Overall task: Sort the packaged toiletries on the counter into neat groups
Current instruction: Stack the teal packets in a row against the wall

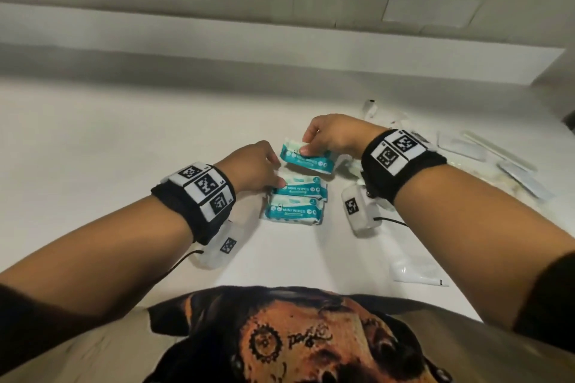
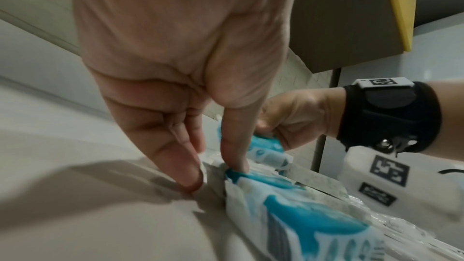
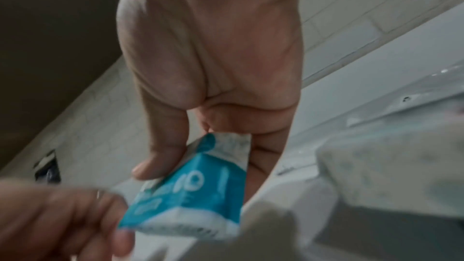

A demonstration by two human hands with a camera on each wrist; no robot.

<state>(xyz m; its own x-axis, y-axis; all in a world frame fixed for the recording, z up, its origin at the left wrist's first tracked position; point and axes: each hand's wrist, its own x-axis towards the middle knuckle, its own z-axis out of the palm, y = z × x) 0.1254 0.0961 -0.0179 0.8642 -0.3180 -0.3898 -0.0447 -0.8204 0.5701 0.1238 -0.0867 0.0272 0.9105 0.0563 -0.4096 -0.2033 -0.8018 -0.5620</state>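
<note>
Teal wipes pack (image 1: 308, 157) sits pinched between your right hand (image 1: 334, 137) thumb and fingers; your left hand (image 1: 253, 168) fingertips, straight and together, press the middle pack (image 1: 300, 188) below.

White counter (image 1: 124, 140) with two stacked-close wipes packs (image 1: 295, 202), clear-wrapped toiletries (image 1: 497, 155) at right.

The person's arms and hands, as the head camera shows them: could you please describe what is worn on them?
Bare hands. Each wrist carries a black band with white square-code tags, and beneath it a white coded camera box trailing a thin black cable. Dark sleeves end above the elbows.
</note>
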